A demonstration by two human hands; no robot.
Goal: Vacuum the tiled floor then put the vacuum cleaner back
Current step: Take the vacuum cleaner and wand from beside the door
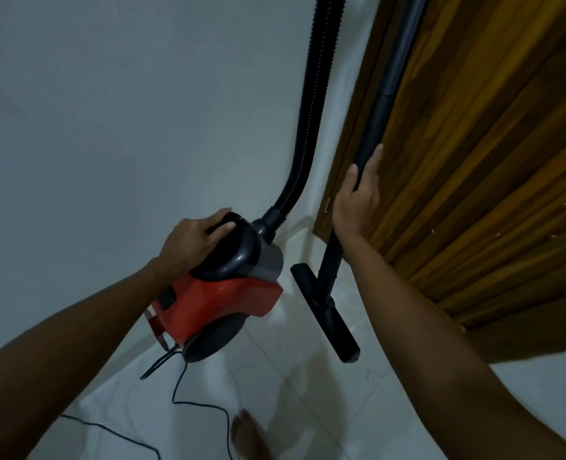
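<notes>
The top of the hose (pixel 311 127) and the top of the tube (pixel 379 104) are cut off by the upper edge of the picture, so where they join is not visible. The light is dim and the picture is a little blurred. The cord (pixel 188 405) runs over the floor and leaves the picture at the bottom; its plug is not seen. Only the front of one bare foot (pixel 248 433) shows at the lower edge.

The vacuum cleaner (pixel 221 293) is a small canister type, with a red lower body, a grey and black upper part and a dark round wheel at its side. It stands tilted on the tiled floor (pixel 308 410), close to the corner where the white wall (pixel 109 127) meets the wooden door (pixel 490 161). The black ribbed hose rises from its front end along the wall.

The left hand (pixel 192 242) rests on the black top of the cleaner, its fingers bent over the handle part; how far they go round it I cannot tell. The right hand (pixel 358 200) holds the black tube, thumb on one side and the fingers wrapped round the other. The tube leans upright against the door frame. Its flat black floor nozzle (pixel 328 317) is at the floor, just beside the cleaner and near the door's lower edge.
</notes>
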